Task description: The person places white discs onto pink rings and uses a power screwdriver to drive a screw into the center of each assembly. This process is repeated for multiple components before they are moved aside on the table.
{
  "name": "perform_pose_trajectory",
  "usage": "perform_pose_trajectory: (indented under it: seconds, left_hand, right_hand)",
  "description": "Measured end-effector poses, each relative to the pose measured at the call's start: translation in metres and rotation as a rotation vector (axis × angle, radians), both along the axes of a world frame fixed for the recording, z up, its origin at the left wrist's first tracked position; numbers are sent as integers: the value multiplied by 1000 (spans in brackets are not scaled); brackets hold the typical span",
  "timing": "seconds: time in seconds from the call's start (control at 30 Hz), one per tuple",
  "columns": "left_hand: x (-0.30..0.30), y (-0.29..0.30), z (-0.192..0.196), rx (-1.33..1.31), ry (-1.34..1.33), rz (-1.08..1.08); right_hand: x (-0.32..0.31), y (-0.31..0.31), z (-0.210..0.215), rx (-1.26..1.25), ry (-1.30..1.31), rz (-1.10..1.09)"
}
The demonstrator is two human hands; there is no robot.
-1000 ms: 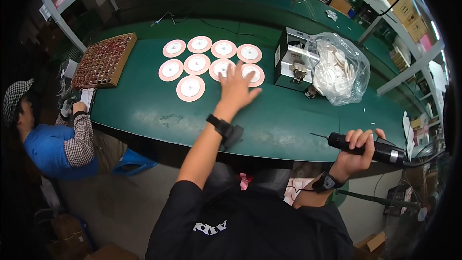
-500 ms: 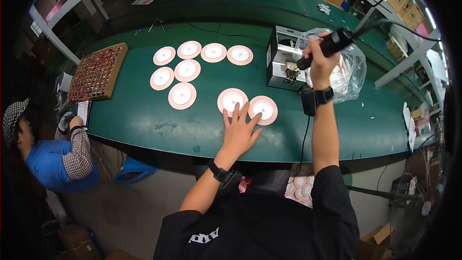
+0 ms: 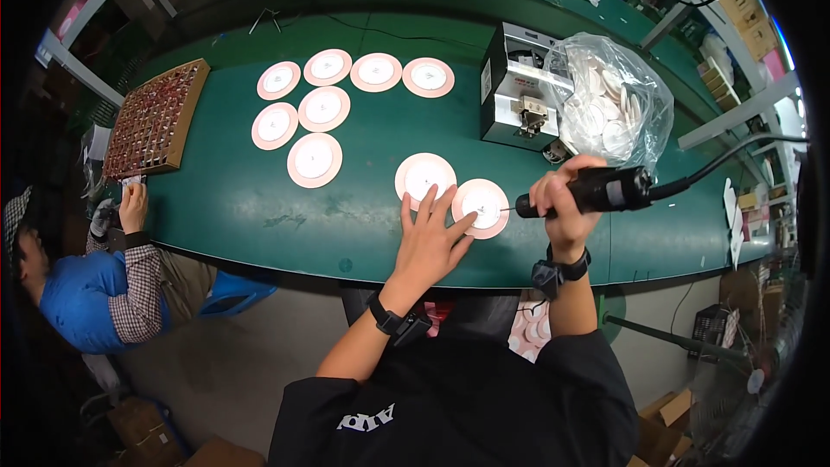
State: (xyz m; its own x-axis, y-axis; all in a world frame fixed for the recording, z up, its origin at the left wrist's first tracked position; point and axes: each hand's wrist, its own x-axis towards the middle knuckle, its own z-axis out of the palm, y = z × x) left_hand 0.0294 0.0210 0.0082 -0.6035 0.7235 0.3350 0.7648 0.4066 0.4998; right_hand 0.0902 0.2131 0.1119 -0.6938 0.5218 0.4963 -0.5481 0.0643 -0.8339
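Observation:
Two round pink-rimmed discs with white centres lie side by side before me, a left disc [image 3: 424, 171] and a right disc [image 3: 495, 218]. My left hand [image 3: 430, 246] rests on them with its fingers spread, fingertips touching both. My right hand [image 3: 566, 212] is wrapped round a black corded electric screwdriver [image 3: 612, 189], held nearly level. The thin bit points left and reaches the middle of the right disc; whether it sits on a screw is too small to tell. Several similar discs [image 3: 315, 160] are laid out farther left on the green table [image 3: 389, 242].
A grey-and-black box-shaped machine [image 3: 519, 78] stands beyond my right hand, beside a clear bag [image 3: 609, 108] of white round parts. At the far left are a partitioned tray [image 3: 156, 121] and a seated co-worker [image 3: 95, 294]. The screwdriver's cable [image 3: 726, 164] runs off to the right.
My right hand has brought the screwdriver down and nearer, from beside the machine to the right disc, tilting it toward level. My left hand stays on the discs. The view has shifted slightly.

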Motion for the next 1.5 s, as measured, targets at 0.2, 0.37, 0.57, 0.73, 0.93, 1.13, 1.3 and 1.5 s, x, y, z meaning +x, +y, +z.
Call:
perform_pose_trajectory:
  seconds: [0.2,0.37,0.57,0.73,0.93,1.13,1.3,1.5]
  left_hand:
    - [-1,0,-2,0,-4,5]
    - [1,0,-2,-13,-10,7]
    - [0,1,-4,7,4,10]
    - [1,1,-5,19,11,14]
    - [2,0,-4,20,7,13]
    - [1,-1,-4,15,12,11]
    - [0,2,-4,27,16,5]
    - [2,-3,-6,17,3,18]
  right_hand:
    - [6,1,-20,50,-65,28]
    - [3,-1,-26,-13,-113,5]
    - [1,-4,-27,-5,-99,11]
    - [4,-2,-32,-17,-100,15]
    - [6,-3,-34,-36,-35,27]
    - [-37,42,33,88,114,-128]
    - [-99,85,52,96,91,-234]
    - [-81,72,35,-8,-6,-75]
